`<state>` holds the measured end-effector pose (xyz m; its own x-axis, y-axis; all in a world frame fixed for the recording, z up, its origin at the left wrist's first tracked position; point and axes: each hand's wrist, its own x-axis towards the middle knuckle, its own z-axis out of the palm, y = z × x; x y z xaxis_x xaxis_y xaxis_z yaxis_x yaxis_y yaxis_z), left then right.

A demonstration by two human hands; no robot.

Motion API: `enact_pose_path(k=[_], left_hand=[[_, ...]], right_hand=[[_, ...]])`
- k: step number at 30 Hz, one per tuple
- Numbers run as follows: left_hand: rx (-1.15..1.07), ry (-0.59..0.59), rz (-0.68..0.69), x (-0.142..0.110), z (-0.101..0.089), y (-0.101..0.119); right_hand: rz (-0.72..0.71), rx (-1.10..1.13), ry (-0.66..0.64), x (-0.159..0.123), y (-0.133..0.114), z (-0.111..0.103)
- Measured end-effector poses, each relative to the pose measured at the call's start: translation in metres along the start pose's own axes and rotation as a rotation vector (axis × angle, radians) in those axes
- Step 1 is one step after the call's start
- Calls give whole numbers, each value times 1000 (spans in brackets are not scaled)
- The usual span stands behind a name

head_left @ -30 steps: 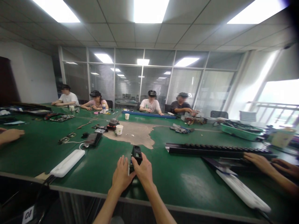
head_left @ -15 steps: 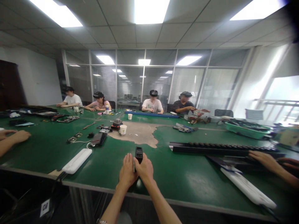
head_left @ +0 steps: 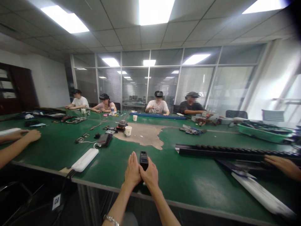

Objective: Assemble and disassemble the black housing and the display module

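In the head view, a small black box-shaped device [head_left: 144, 159] with a recessed end stands near the table's front edge. My right hand [head_left: 150, 175] is wrapped around its near right side, thumb toward my left hand. Against the device's left side, my left hand [head_left: 133, 171] is held upright and flat, fingers stretched out and together. The two hands meet at the thumbs. Its lower part is hidden behind my hands, and I cannot tell its exact kind.
A white power strip [head_left: 85, 160] lies left on the green table [head_left: 113, 175]. Ahead are a paper cup [head_left: 128, 131] and eyeglasses [head_left: 82, 138]. A long black rail [head_left: 211, 151] lies right, near a co-worker's hand [head_left: 279, 163]. Another co-worker's hand [head_left: 33, 135] rests left.
The view has swung left, so the scene sits further right. My left hand's fingers have straightened and tilted; the thin edge seen beside them earlier no longer shows. My right hand stays on the device.
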<state>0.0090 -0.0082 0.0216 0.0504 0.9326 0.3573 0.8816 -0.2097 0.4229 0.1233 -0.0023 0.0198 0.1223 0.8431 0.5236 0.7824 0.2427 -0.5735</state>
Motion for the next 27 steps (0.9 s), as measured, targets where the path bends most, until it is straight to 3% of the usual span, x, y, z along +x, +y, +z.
enact_pose_path(k=[16, 22, 27], left_hand=[[117, -36, -28, 2, 4, 0], [118, -48, -40, 1, 4, 1], [129, -67, -20, 3, 4, 1]], right_hand=[[-28, 73, 5, -3, -5, -8], [4, 203, 15, 2, -6, -8], [54, 296, 27, 14, -6, -21]])
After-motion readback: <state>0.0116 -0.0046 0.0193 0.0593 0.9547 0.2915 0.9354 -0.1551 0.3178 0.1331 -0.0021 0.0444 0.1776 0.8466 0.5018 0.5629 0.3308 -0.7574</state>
